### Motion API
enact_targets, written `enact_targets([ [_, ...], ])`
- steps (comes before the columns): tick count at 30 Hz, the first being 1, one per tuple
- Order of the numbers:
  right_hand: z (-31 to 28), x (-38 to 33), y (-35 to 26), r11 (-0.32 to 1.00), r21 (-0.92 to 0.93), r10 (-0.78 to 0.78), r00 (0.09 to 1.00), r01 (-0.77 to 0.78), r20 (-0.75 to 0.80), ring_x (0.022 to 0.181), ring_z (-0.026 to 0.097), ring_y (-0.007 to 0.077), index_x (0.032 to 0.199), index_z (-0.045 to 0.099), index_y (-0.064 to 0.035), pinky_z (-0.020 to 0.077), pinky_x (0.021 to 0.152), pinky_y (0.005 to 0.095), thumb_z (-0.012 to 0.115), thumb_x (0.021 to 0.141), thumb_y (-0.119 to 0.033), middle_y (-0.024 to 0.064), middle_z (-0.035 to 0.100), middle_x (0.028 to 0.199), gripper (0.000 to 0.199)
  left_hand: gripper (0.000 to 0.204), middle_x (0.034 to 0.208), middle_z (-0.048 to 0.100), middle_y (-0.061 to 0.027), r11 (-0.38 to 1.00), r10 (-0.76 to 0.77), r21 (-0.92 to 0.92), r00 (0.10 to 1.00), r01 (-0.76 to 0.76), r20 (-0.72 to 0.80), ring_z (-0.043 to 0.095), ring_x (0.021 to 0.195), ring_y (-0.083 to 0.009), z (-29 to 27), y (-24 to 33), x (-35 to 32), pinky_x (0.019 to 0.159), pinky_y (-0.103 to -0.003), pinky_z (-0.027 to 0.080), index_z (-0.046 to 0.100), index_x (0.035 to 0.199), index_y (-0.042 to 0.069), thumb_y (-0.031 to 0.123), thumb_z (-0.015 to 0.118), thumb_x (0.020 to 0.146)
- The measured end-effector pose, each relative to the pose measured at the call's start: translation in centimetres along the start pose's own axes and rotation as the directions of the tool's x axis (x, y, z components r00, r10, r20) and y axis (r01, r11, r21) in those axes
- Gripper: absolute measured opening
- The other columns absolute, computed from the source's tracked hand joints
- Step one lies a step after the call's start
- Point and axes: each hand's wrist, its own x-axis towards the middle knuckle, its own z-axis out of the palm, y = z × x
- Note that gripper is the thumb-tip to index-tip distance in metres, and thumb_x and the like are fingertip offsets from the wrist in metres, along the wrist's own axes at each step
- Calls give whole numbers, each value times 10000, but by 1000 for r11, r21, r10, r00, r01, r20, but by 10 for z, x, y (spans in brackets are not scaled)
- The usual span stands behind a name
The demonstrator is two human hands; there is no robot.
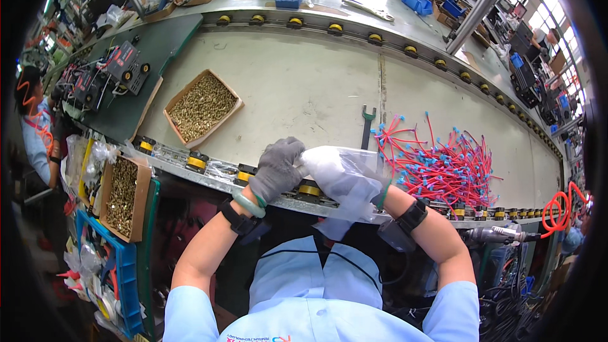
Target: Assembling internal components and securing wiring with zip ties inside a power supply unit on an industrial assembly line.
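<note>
At the near edge of the bench, my left hand [278,163] wears a grey glove, and its fingers are curled closed. Its fingertips meet the edge of a crumpled clear plastic bag [354,199] with a bright white part. The plastic drapes over my right hand [345,174], hiding its fingers. Part of the bag hangs below the bench edge. Just beyond my right hand lies a dark fork-ended tool [367,126]. To its right is a loose pile of red wires [443,168] with blue end connectors.
A cardboard box [201,109] of small brass-coloured parts sits left on the bench; another such box [125,199] stands lower left. Rails with yellow rollers [294,23] line both bench edges. A power tool [500,234] with a coiled red cord is at right. A person [38,133] sits far left.
</note>
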Motion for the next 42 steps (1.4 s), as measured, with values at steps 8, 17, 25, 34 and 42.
enact_targets([
  [8,-4,-49,-11,84,-820,-476,746,566,465,903,590,458,1003,627,28,485,781,477,755,751,-247,257,635,991,394,120,811,660,-51,985,87,142,994,-96,65,633,831,-285,-9,-5,4,765,-399,474,659,774,122,193,752,744],
  [17,12,-80,-17,-101,-979,-271,942,177,198,957,659,417,1174,609,-6,518,842,479,754,752,-289,244,680,987,528,83,803,671,-55,952,80,283,987,-118,141,656,777,-282,5,-45,11,736,-393,492,660,742,142,190,721,713],
  [25,-46,-58,-81,205,-685,-860,463,699,214,812,610,91,1051,643,-13,524,699,281,651,912,-90,15,648,926,159,286,1029,682,-116,943,-18,306,900,-129,435,674,936,-332,-12,-12,9,829,-406,543,692,1027,145,190,708,746],
  [34,-6,-50,-118,653,4,-753,649,757,106,759,604,120,1142,586,-35,513,676,289,666,864,-109,37,632,904,298,562,1332,558,-143,618,-47,-754,968,222,246,578,1191,-226,-98,58,56,1040,-356,467,426,1427,-17,122,641,927],
  [42,49,-35,-131,641,-140,-745,655,755,123,780,622,139,1109,626,-19,523,681,294,711,803,-112,54,651,932,331,654,1347,548,-106,108,199,-963,944,246,264,529,1266,-220,-29,103,130,1097,-398,417,427,1437,44,456,608,962],
])
